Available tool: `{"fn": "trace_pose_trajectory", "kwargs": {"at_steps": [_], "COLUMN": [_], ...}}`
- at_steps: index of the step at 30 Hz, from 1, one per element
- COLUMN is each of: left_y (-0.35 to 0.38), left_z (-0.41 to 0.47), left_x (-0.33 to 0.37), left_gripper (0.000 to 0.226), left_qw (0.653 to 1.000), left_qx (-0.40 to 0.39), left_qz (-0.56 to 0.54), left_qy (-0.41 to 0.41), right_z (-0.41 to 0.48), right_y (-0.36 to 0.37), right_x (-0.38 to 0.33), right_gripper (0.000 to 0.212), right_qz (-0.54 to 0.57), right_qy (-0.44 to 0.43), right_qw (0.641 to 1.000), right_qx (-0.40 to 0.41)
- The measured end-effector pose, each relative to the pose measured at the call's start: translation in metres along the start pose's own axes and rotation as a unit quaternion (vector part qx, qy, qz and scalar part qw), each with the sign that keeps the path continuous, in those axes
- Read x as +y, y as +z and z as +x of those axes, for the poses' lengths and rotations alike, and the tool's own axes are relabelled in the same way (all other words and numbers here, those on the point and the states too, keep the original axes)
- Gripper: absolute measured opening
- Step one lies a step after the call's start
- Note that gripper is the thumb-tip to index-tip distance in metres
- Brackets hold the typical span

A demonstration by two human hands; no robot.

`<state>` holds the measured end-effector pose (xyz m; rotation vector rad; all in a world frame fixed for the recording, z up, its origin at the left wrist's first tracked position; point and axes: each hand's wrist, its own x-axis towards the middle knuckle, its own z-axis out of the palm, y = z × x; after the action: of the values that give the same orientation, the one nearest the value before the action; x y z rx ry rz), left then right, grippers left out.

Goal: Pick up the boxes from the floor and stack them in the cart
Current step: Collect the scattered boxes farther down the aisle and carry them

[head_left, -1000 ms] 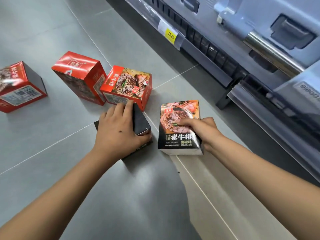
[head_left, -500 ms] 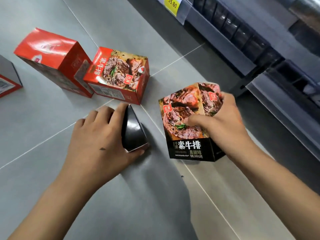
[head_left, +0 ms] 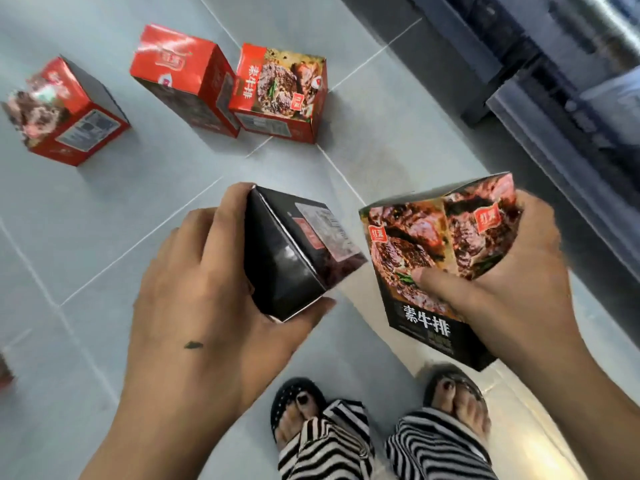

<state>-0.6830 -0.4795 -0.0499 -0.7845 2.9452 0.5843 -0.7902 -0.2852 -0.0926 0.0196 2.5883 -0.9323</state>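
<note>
My left hand (head_left: pixel 207 299) grips a black box (head_left: pixel 294 258), tilted and held above the grey tiled floor. A second black box (head_left: pixel 426 258) printed with steak pictures and white characters is clasped in my right hand (head_left: pixel 502 292), also off the floor. Three red boxes stay on the floor farther out: one at the far left (head_left: pixel 65 112), one red-topped (head_left: pixel 183 77), and one with a steak picture (head_left: pixel 280 95) touching it. No cart shows in this view.
A dark freezer or shelf base (head_left: pixel 554 98) runs along the upper right. My feet in sandals (head_left: pixel 301 407) and striped trousers stand at the bottom middle. A red object (head_left: pixel 5 372) peeks in at the left edge.
Both hands have lifted their black boxes off the floor and drawn them toward me. The view has tipped downward, so my feet now show.
</note>
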Motion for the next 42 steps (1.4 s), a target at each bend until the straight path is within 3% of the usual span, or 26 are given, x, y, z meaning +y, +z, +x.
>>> {"fn": "trace_pose_trajectory", "kwargs": {"at_steps": [8, 14, 19, 29, 33, 42], "left_y": [-0.188, -0.303, -0.383, -0.492, -0.52, -0.58], "left_z": [-0.046, -0.071, -0.089, -0.13, -0.135, -0.107], "left_x": [0.069, 0.114, 0.145, 0.203, 0.224, 0.255], "left_gripper": [0.099, 0.094, 0.096, 0.103, 0.086, 0.101], "left_qw": [0.997, 0.994, 0.99, 0.994, 0.996, 0.993], "left_qx": [-0.057, -0.024, 0.002, 0.029, 0.024, -0.068], "left_qz": [-0.002, -0.019, -0.028, 0.009, -0.007, 0.022], "left_qy": [-0.052, -0.101, -0.137, -0.102, -0.088, 0.091], "right_z": [-0.1, -0.149, -0.18, -0.216, -0.227, -0.247], "right_y": [-0.153, -0.246, -0.292, -0.364, -0.391, -0.423], "right_x": [-0.122, -0.199, -0.235, -0.259, -0.258, -0.258], "right_gripper": [0.101, 0.098, 0.102, 0.097, 0.1, 0.098], "right_qz": [-0.053, -0.098, -0.105, -0.198, -0.221, -0.247], "right_qy": [-0.012, -0.02, 0.003, -0.008, -0.02, -0.001], "right_qw": [0.998, 0.995, 0.993, 0.976, 0.972, 0.968], "right_qx": [-0.04, -0.014, -0.048, -0.09, -0.079, -0.031]}}
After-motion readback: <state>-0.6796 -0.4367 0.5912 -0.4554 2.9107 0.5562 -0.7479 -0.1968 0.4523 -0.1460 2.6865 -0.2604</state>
